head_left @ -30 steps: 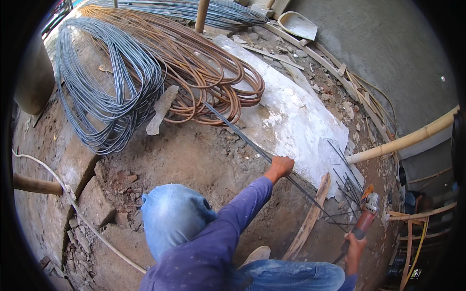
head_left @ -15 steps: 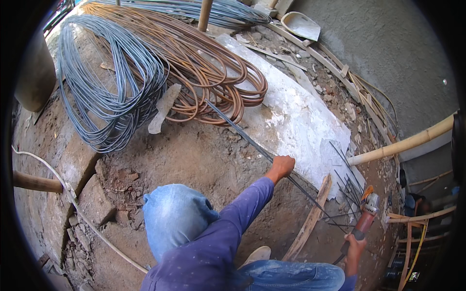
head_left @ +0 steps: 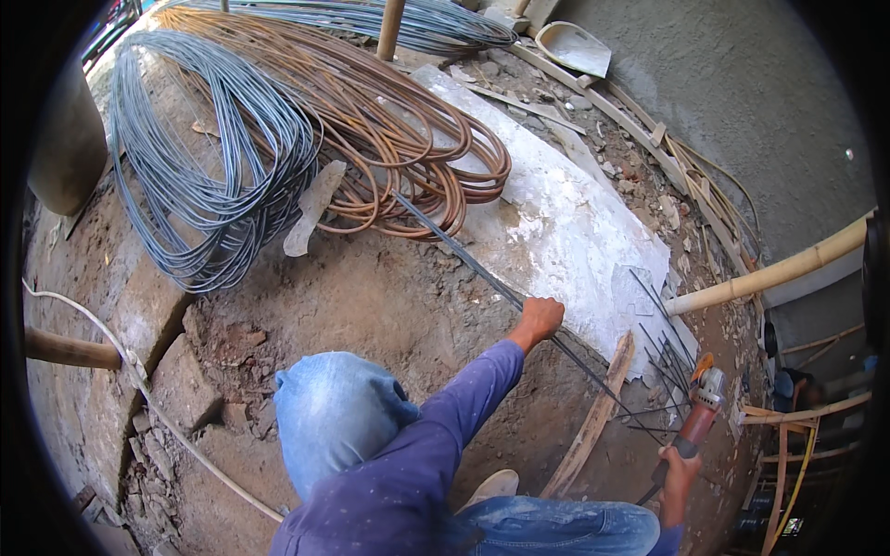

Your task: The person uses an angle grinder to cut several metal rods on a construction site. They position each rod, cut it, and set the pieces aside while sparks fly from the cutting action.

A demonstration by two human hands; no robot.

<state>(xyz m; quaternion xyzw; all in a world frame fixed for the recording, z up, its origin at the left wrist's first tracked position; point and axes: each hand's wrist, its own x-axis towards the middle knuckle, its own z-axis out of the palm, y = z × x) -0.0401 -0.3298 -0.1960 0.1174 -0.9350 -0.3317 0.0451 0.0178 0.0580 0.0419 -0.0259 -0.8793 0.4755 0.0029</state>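
My left hand (head_left: 538, 321), in a purple sleeve, is closed around a thin bundle of dark steel rods (head_left: 482, 271). The rods slant from the coiled bars at the upper middle down to the right, crossing a wooden plank (head_left: 593, 422). In my right hand (head_left: 681, 469) is an angle grinder (head_left: 700, 417) with a red-brown body, a silver head and an orange part at its tip. Its head is close to the rods' lower right ends; whether the disc touches them I cannot tell. Several short cut rods (head_left: 667, 357) lie just beyond the grinder.
Bent grey bars (head_left: 222, 139) and rusty bars (head_left: 408, 148) lie at the upper left. A white sheet (head_left: 565, 222) covers ground in the middle. A bamboo pole (head_left: 788, 269) juts in from the right. A pale cable (head_left: 176, 435) runs along the left. My denim-covered knees (head_left: 338, 408) show below.
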